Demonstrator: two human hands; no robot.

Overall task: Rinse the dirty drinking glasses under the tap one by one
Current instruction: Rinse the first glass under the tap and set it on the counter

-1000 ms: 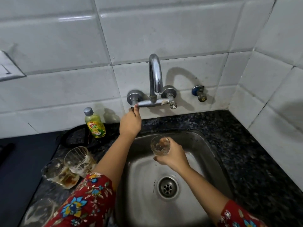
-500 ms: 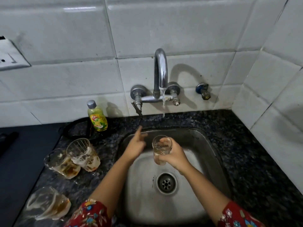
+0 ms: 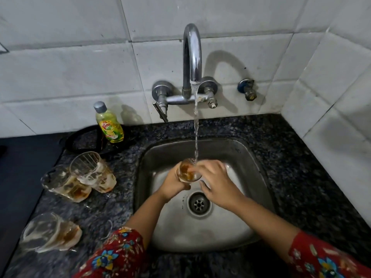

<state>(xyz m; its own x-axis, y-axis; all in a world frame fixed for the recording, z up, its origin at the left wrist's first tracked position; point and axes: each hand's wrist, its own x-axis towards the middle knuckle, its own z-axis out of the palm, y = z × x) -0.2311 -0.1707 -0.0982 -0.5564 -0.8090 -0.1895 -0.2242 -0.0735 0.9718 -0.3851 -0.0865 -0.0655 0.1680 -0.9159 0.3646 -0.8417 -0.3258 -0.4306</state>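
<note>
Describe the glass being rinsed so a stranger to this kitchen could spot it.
Start at the steel sink in the dark counter. Under water running from the tap, the left hand and right hand hold one glass. Unlike the stained glasses on the counter, it alone is held.

A single wide-angle head-worn camera looks forward and steeply down, close above the square stainless-steel sink [image 3: 253, 157], facing the curved chrome tap [image 3: 192, 55] on the white-tiled wall [image 3: 60, 69].
</note>
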